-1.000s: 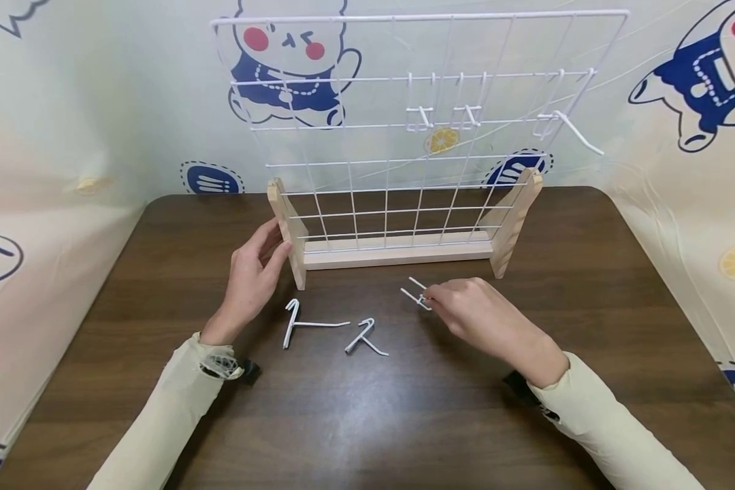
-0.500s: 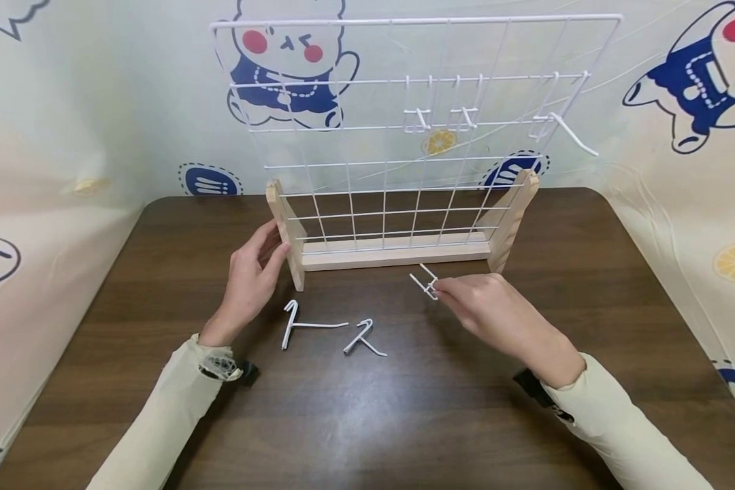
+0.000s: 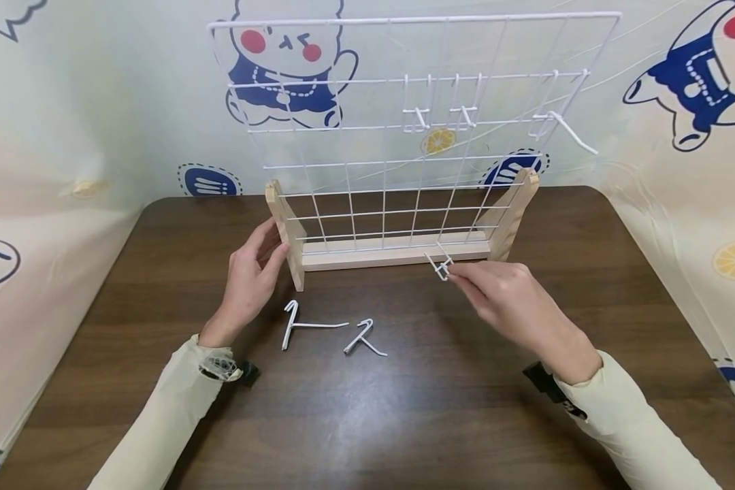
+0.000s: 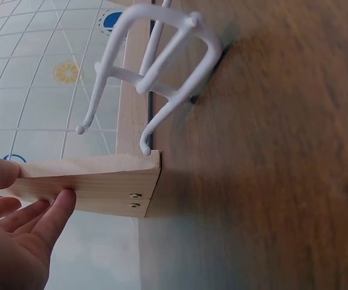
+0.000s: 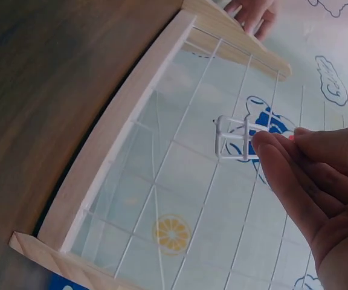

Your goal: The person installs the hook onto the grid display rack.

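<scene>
My left hand (image 3: 249, 275) grips the wooden left side panel (image 3: 286, 235) of a white wire grid rack (image 3: 367, 127), thumb on its front part and fingers farther back. Between thumb and fingertips, my right hand (image 3: 517, 299) pinches a small white wire hook (image 3: 443, 267) in front of the rack's lower right part, above the table. The right wrist view shows the same hook (image 5: 231, 140) with the grid behind it; the fingers hide part of it. Two more white hooks, a longer one (image 3: 290, 325) and a shorter one (image 3: 364, 337), lie on the table.
Two short white hooks (image 3: 416, 117) (image 3: 465, 117) and a longer hook (image 3: 572, 133) hang from the grid's upper right part. The rack's wooden base bar (image 3: 392, 257) sits on the brown table (image 3: 355, 429). A patterned wall covering (image 3: 128, 102) is behind it.
My right hand has lifted the pinched hook and carried it right and toward the rack, with its prongs tilting upward. The left hand stays on the side panel.
</scene>
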The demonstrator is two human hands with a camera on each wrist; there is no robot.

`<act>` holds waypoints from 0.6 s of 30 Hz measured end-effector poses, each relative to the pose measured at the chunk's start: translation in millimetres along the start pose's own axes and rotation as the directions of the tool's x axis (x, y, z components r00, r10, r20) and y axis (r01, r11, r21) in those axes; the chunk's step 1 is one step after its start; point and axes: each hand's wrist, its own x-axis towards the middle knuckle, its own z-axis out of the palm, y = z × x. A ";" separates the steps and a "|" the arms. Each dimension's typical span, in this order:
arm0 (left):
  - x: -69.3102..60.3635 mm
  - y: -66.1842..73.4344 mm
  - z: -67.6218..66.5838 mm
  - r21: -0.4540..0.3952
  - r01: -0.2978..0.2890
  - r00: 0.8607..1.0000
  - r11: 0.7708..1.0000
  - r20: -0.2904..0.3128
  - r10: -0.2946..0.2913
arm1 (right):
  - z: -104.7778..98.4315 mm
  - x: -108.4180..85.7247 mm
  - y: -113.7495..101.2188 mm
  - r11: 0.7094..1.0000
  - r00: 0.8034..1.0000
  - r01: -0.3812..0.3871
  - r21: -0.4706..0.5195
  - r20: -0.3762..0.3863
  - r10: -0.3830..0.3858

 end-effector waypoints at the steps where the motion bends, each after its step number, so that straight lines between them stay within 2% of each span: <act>1: 0.2 0.4 0.2 0.001 -0.001 1.000 1.000 0.000 0.001 | -1.2 0.3 0.7 1.000 1.000 0.004 -0.001 -0.013 -0.004; 14: -0.1 2.8 1.4 0.013 0.017 1.000 1.000 -0.001 -0.017 | -15.0 1.4 7.9 0.997 0.995 -0.016 -0.072 -0.103 0.009; 18: -0.5 2.8 1.4 0.023 0.022 1.000 1.000 -0.005 -0.022 | -16.8 1.0 9.4 0.996 0.993 -0.042 -0.077 -0.113 0.033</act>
